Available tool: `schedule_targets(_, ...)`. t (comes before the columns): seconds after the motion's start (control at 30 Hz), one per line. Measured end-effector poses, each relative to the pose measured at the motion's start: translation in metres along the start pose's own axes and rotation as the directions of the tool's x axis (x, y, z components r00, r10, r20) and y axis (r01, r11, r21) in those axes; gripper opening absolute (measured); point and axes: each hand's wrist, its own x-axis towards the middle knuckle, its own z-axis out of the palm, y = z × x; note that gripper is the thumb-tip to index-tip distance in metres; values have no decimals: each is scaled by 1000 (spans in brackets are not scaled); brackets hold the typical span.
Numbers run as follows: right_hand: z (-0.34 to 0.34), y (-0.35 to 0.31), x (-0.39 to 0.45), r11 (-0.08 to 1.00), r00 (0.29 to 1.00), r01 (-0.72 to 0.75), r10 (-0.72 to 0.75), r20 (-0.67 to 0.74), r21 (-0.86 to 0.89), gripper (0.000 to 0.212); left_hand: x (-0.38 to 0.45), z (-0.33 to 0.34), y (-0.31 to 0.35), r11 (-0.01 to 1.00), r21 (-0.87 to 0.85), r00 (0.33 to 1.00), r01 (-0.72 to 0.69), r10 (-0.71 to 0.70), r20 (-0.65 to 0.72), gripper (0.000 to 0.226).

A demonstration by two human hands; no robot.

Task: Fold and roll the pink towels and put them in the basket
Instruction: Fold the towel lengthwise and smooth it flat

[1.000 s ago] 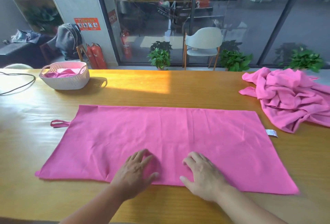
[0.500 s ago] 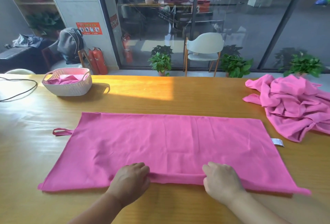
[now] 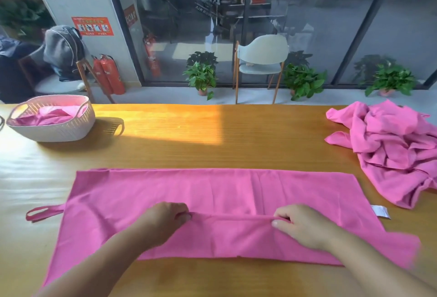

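A pink towel (image 3: 212, 192) lies spread across the wooden table (image 3: 212, 145), with a loop at its left end and a white label at its right end. My left hand (image 3: 165, 222) and my right hand (image 3: 300, 224) each pinch its near edge, lifted and carried over the middle of the cloth. A pile of crumpled pink towels (image 3: 392, 150) lies at the right. The white basket (image 3: 59, 131) stands at the far left with pink cloth inside.
The table's far edge runs in front of a glass wall. Beyond it stand a pale chair (image 3: 260, 60), potted plants (image 3: 201, 76) and red fire extinguishers (image 3: 108, 74). Another chair with a grey jacket (image 3: 62, 50) stands behind the basket.
Both hands went from lying flat on the towel to gripping its near edge, then lifted that edge and moved it away from me over the cloth.
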Motion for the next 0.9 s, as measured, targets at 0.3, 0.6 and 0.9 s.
schedule_targets(0.3, -56, 10, 98, 998, 989, -31, 39, -144, 62, 20, 98, -61, -4, 998, 5, 998, -55, 55, 20, 22)
schedule_targets(0.6, -54, 25, 160, 997, 977, -70, 61, -205, -36, 28, 160, -47, -22, 996, 75, 998, -58, 59, -16, 25)
schedule_targets(0.9, -79, 19, 188, 985, 985, -57, 29, -171, -161, 35, 182, -63, -29, 996, 84, 996, 34, -41, 81, 24)
